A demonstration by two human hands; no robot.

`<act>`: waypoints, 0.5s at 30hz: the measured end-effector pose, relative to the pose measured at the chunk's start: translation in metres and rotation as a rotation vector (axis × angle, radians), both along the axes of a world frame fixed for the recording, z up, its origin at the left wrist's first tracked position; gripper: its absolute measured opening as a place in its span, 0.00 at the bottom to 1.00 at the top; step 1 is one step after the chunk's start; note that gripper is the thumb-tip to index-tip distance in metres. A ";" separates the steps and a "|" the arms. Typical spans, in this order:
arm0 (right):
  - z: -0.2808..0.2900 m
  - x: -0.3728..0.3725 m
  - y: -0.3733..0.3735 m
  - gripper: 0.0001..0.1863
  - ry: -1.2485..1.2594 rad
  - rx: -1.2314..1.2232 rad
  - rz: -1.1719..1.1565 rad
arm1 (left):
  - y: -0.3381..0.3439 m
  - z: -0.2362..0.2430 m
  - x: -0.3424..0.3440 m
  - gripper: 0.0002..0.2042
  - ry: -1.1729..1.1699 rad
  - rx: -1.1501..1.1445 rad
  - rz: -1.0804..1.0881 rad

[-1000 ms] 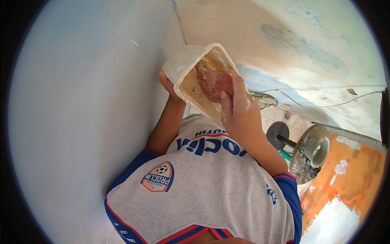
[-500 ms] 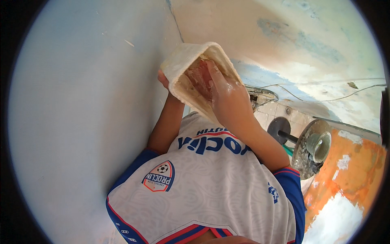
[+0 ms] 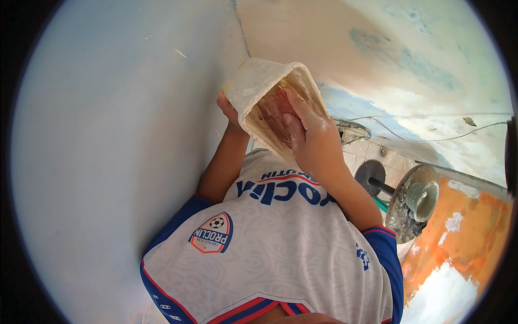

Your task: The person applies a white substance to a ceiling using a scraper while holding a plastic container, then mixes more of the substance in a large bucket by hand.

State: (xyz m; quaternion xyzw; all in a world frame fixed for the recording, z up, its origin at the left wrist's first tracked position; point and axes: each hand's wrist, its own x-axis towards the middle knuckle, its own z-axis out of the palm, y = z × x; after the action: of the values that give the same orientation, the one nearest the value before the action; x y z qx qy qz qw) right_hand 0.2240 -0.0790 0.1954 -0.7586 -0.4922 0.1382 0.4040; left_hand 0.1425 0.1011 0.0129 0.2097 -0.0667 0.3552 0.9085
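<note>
A white, paste-crusted container (image 3: pixel 258 73) is held up in front of my chest, its wide mouth tilted toward the lower right. My left hand (image 3: pixel 228 108) grips its left side from behind, most of the fingers hidden by the wall. Inside the mouth is my right hand (image 3: pixel 313 132), smeared with white, thumb and fingers closed on a flat reddish piece (image 3: pixel 274 112) that looks like a putty scraper. The scraper lies against the inner wall, coated with pale residue; its far edge is hidden.
A smooth bluish wall (image 3: pixel 108 140) stands close on my left, meeting a patchy wall (image 3: pixel 377 65) ahead. At right, a round stand (image 3: pixel 402 202) bears a grey-green bowl (image 3: pixel 422 201). Loose cables (image 3: pixel 399 132) run along the wall, above pale floor tiles (image 3: pixel 353 154). An orange patchy surface (image 3: pixel 464 237) lies beyond.
The container and both hands have shifted slightly right and down in view. My right thumb shows more clearly against the reddish scraper within the mouth.
</note>
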 end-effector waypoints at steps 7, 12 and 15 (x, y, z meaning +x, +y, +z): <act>-0.006 -0.004 -0.001 0.25 -0.032 0.053 -0.050 | 0.000 -0.009 -0.001 0.44 0.074 -0.034 0.053; -0.017 -0.007 0.005 0.25 -0.142 0.096 -0.073 | -0.004 0.012 -0.011 0.44 -0.108 -0.119 -0.159; -0.016 -0.008 0.006 0.24 -0.135 0.116 -0.065 | -0.004 0.008 -0.009 0.44 0.000 -0.067 -0.076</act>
State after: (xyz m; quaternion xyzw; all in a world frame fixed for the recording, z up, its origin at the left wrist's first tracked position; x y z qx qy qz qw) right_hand 0.2160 -0.0730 0.1792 -0.7572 -0.5004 0.0447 0.4174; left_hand 0.1336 0.0974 0.0211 0.1766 -0.0626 0.3225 0.9279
